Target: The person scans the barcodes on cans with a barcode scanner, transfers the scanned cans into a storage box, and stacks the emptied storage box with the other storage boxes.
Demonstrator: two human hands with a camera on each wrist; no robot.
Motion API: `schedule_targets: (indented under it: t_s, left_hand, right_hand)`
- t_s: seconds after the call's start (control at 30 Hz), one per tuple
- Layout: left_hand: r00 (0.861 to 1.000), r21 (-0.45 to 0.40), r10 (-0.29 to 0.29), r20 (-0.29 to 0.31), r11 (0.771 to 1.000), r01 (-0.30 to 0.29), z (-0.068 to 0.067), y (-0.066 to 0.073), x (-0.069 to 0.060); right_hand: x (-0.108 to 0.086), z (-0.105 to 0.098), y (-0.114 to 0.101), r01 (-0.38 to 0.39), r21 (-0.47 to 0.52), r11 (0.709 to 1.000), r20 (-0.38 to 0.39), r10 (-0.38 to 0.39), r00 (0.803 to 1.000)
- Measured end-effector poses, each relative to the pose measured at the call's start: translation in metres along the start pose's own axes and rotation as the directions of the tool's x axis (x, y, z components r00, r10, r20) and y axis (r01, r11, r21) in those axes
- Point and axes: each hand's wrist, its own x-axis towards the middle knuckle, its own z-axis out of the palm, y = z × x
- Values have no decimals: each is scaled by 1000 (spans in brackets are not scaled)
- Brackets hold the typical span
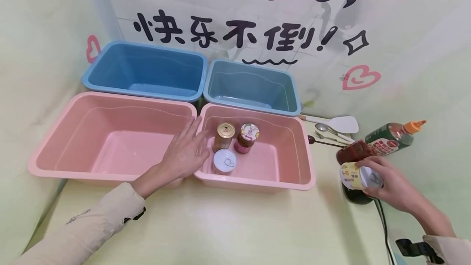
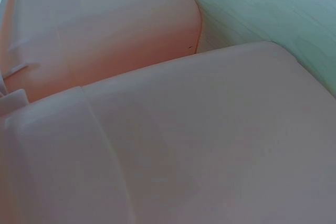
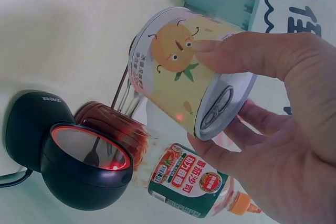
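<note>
My right hand (image 1: 391, 183) grips a yellow can (image 3: 181, 69) by its pull-tab end, thumb on one side and fingers on the other. The can has a cartoon orange fruit on its label and is held tilted above a black scanner (image 3: 86, 166) with a glowing red ring; a small red spot shows on the can. My left hand (image 1: 185, 152) lies over the meeting rims of two pink bins, its fingers extended and holding nothing. Inside the right pink bin (image 1: 290, 150) stand a gold-topped can (image 1: 225, 132), a jar with a patterned lid (image 1: 248, 134) and a white-topped can (image 1: 223, 162).
The left pink bin (image 1: 55, 144) is beside it, with a blue bin (image 1: 147, 93) and a teal bin (image 1: 254, 107) behind. A white spatula (image 1: 344, 124), a spoon (image 1: 324, 127) and a fork lie at the right, near a tomato sauce bottle (image 1: 390, 138). A black cable (image 1: 384, 224) runs forward.
</note>
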Motion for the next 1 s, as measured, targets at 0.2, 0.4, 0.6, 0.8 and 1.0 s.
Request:
schedule_targets:
  t_s: [0.2, 0.4, 0.6, 0.8, 1.0]
  left_hand:
    - [1000, 6, -6, -9, 1000, 6, -5, -2, 1]
    - [1000, -1, -18, 6, 1000, 18, -4, -2, 2]
    - [1000, 0, -10, -10, 1000, 10, -4, -1, 2]
    - [1000, 6, -25, 7, 1000, 25, -1, 1, 0]
    - [1000, 11, -24, 3, 1000, 24, -1, 2, -1]
  right_hand:
    - [0, -3, -1, 57, -23, 998, -32, -58, 998]
    - [6, -5, -3, 53, -22, 998, -21, -54, 998]
    - [21, -16, -8, 64, -7, 998, -40, -64, 997]
    - [53, -47, -21, 63, -39, 997, -67, -65, 996]
    - [110, -72, -45, 25, 5, 1000, -35, -25, 999]
